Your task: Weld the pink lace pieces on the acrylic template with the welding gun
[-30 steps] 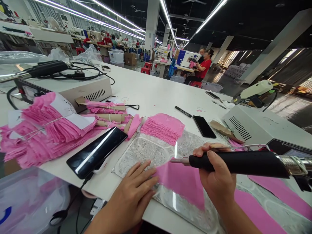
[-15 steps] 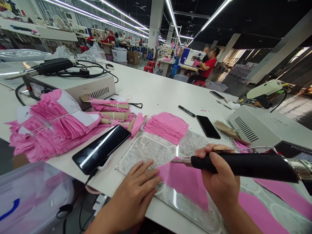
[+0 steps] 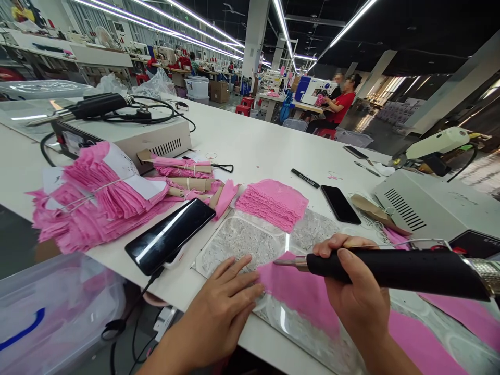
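Note:
My right hand (image 3: 357, 294) is closed around the black handle of a cutting tool (image 3: 394, 268), whose metal tip points left over a pink lace strip (image 3: 300, 294). That strip lies on a scratched clear glass plate (image 3: 238, 245). My left hand (image 3: 222, 312) lies flat with fingers spread, pressing the strip's left end against the plate. A neat stack of pink lace pieces (image 3: 273, 203) sits just beyond the plate.
Bundles of pink lace (image 3: 97, 203) and a black phone (image 3: 170, 234) lie to the left. A second phone (image 3: 340, 204) and a marker (image 3: 305, 178) lie further back. Beige control boxes (image 3: 128, 138) (image 3: 433, 208) flank me. A clear bin (image 3: 50, 312) stands below left. People sit at distant machines.
The view has shifted slightly, so everything sits a little further right and lower. Both hands keep the same hold on the strip and the tool.

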A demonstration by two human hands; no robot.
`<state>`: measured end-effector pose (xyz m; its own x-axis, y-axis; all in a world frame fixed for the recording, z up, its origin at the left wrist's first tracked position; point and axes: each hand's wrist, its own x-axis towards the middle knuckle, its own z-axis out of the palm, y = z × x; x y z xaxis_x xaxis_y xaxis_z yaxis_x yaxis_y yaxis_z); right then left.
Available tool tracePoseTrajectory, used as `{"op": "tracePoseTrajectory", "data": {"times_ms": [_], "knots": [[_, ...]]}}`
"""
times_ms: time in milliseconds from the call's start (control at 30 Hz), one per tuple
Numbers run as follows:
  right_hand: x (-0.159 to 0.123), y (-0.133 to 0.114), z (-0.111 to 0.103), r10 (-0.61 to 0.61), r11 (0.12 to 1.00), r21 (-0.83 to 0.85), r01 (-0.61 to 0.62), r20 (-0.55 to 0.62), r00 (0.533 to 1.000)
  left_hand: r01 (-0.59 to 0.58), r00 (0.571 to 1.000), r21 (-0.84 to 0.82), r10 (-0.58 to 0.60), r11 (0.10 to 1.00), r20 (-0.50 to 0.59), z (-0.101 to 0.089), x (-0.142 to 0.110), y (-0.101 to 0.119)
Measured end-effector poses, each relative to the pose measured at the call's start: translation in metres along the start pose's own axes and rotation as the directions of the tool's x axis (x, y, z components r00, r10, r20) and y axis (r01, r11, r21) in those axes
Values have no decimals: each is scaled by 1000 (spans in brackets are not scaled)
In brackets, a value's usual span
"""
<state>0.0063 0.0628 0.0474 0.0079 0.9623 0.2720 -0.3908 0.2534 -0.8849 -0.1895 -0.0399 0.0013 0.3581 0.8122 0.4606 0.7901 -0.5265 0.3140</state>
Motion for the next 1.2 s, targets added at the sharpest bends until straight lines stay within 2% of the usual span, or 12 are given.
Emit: {"op": "tracePoseTrajectory", "data": {"times_ms": [233,400,533,900,1200], "knots": [[5,-6,-3,-31,998,60,35,-57,998,-5,1000,14,5,1000,-6,1,0,-2],[16,-17,-17,-139,989,34,146,-159,977,-39,998,31,40,999,-42,3,0,-8],[21,-20,-29,-192,981,-10,194,-203,960,-68,997,42,69,997,-29,3,0,-12],[20,-13,-26,-172,985,-30,169,-137,975,-106,994,125,107,986,1,3,2,-14],[20,-8,-25,-191,981,-72,183,-124,974,-105,993,101,110,989,-43,6,1,-15]]}}
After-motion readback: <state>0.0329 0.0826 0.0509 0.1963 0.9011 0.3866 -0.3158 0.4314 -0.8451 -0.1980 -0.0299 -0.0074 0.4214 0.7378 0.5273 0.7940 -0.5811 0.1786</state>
